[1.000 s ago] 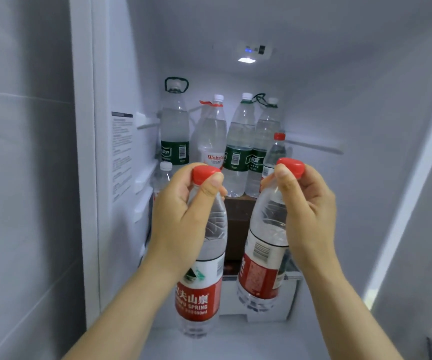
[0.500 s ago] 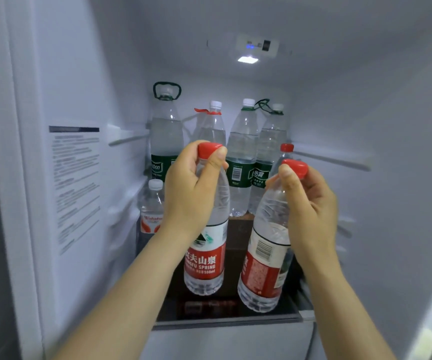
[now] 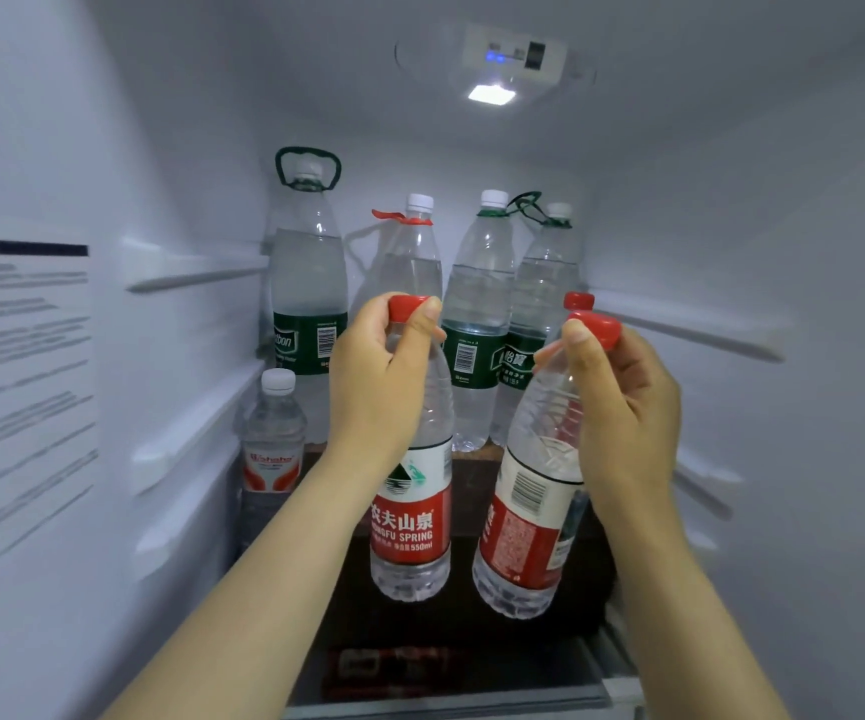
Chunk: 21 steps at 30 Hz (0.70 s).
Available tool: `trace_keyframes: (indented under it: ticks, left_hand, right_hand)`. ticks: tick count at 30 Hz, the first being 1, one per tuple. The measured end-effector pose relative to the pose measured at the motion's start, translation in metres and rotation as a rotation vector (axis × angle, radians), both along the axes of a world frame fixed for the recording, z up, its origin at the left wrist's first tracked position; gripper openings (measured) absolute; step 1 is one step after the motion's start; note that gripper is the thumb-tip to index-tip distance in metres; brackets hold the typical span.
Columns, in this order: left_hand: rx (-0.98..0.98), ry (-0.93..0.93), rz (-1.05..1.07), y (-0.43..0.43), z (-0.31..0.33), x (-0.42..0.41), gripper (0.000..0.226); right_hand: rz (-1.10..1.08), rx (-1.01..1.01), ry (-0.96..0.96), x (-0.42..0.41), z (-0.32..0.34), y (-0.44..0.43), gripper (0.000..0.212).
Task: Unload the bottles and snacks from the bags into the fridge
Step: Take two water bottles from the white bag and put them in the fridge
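Left hand gripping upright red-cap bottle at the neck, right hand gripping tilted red-cap bottle; both hanging over dark shelf inside fridge. Tall bottles standing behind, small white-cap bottle standing left

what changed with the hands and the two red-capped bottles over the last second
The left hand and right hand carried the upright bottle and the tilted bottle, both red-capped, forward into the fridge, over the dark shelf. Neither was let go: both hands still pinch the necks. The large bottles at the back stayed put.
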<state>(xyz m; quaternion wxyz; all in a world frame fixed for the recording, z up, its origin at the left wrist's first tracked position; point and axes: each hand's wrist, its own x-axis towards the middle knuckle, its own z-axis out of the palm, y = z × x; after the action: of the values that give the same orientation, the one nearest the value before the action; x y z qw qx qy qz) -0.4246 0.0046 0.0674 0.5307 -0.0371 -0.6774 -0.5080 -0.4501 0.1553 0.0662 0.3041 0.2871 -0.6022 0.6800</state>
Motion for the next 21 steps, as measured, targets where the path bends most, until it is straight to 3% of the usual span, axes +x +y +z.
trace_keyframes:
  ticks: [6, 16, 21]
  left_hand:
    - [-0.067, 0.052, 0.020, 0.003, 0.020, -0.004, 0.021]
    - [-0.127, -0.008, 0.099, -0.002, 0.010, -0.023, 0.024]
    - [-0.141, -0.004, 0.084, -0.003, 0.008, -0.022, 0.024]
  right_hand:
    - [-0.021, 0.025, 0.013, -0.018, 0.002, 0.000, 0.018]
    - [-0.030, 0.060, 0.029, -0.046, 0.013, -0.016, 0.029]
    - [-0.014, 0.112, 0.013, -0.060, 0.009, -0.027, 0.022]
